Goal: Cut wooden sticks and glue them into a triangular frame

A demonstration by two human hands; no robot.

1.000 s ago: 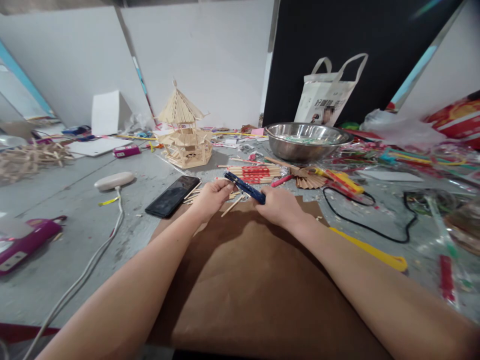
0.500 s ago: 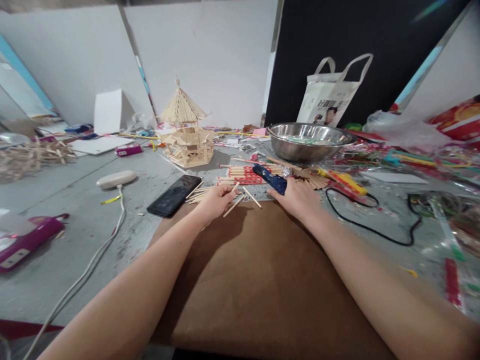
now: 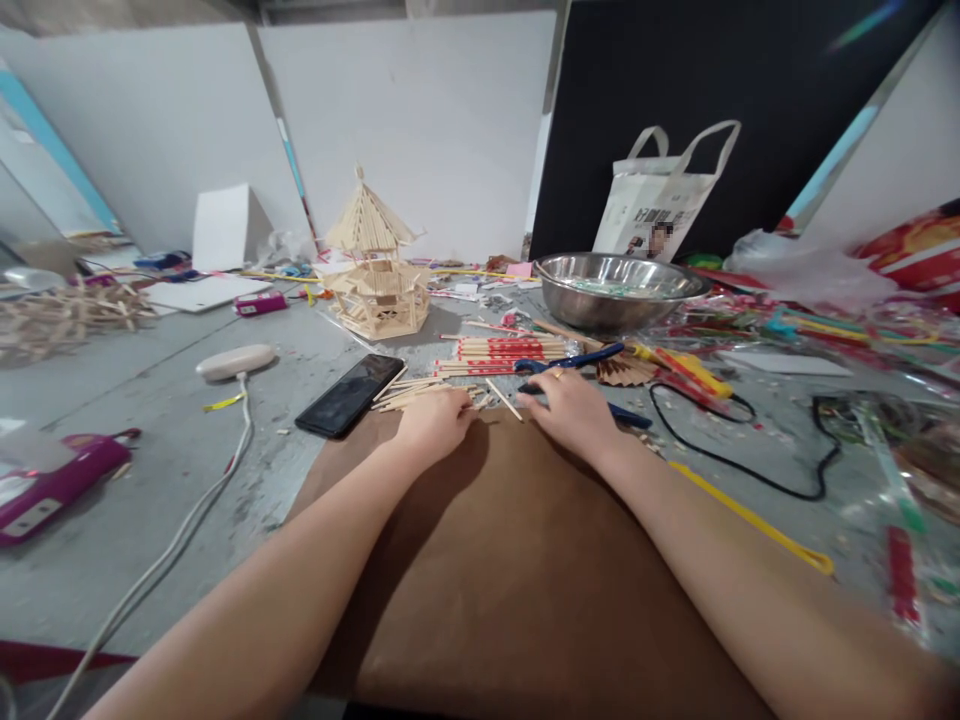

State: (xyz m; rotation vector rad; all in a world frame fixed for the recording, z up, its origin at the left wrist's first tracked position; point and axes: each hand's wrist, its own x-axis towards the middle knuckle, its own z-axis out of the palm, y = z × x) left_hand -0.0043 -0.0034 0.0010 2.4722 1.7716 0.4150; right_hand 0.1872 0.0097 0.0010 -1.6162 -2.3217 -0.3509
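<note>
My left hand (image 3: 436,428) rests at the far edge of the brown sheet (image 3: 480,560). Its fingers are curled closed beside a pile of thin wooden sticks (image 3: 409,392); whatever is inside them is hidden. One loose stick (image 3: 504,399) lies between my hands. To the right, my right hand (image 3: 574,412) bends over a dark blue hand tool like pliers (image 3: 592,357). A dark part of it shows at my thumb and forefinger, and its two blue arms stick out past the hand, spread apart. Bundles of sticks in red-printed wrappers (image 3: 517,348) lie just beyond.
A wooden stick pavilion model (image 3: 382,290) stands behind. Left lie a black phone (image 3: 350,395), a white corded device (image 3: 236,362) and a purple power strip (image 3: 60,490). To the right are a metal basin (image 3: 622,300), a yellow-handled tool (image 3: 697,375), a black cord (image 3: 750,478) and plastic clutter.
The blue tool has turned, and its arms now spread rightward past my right hand. My left hand has rolled palm-down, and the sticks that showed at its fingertips are out of sight. A yellow strip appears.
</note>
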